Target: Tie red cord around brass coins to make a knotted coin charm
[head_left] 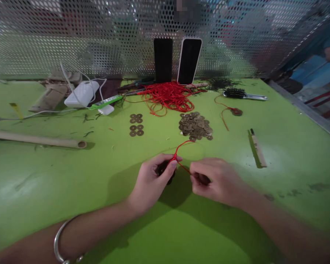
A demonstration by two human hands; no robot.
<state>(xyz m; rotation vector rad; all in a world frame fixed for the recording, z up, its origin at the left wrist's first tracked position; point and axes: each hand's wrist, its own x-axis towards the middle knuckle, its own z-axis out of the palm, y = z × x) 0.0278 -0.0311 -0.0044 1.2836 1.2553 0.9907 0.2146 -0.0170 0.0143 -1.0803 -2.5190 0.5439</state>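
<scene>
My left hand [156, 176] pinches a red cord [180, 145] where it crosses or knots near the thumb tip. Dark round coins [169, 180] hang under that thumb, partly hidden by the fingers. One strand of the cord runs to my right hand [213, 179], whose fingers are closed on it; another end curves up toward a heap of holed coins [195, 125]. To the left lie two small groups of coins [136, 118] set out flat. Beyond the heap is a tangled pile of red cord [170, 96].
Two phones [163, 60] lean on a perforated metal screen [121, 44]. A hairbrush [244, 94], a coin tied with red cord [236, 111] and a short wooden-handled tool [258, 148] lie right. Left are a bamboo tube [38, 139] and a white box with cables [82, 94].
</scene>
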